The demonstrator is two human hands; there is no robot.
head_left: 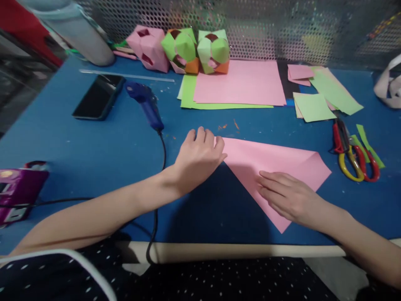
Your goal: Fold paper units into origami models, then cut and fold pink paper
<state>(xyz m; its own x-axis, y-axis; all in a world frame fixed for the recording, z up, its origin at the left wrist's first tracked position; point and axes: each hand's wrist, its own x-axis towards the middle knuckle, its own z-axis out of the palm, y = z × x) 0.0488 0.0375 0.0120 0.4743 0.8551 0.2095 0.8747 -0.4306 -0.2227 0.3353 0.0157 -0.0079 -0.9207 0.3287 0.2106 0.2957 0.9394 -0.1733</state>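
A folded sheet of pink paper (269,154) lies on the blue table in a roughly triangular shape, one point toward me. At its left corner is my left hand (198,155), fingers bent over the corner and gripping it; the fingertips are partly hidden. My right hand (290,195) rests flat on the paper's right part, fingers stretched out to the left and holding nothing. The paper's upper right shows a folded edge and a small crease.
Three folded-paper cubes, one pink (150,48), stand along the perforated metal panel (260,37). Pink and green sheets (241,83) lie beside them. Scissors (351,165) and paper scraps are at right. A phone (99,97), a corded blue glue gun (145,104) and a bottle (84,37) are at left.
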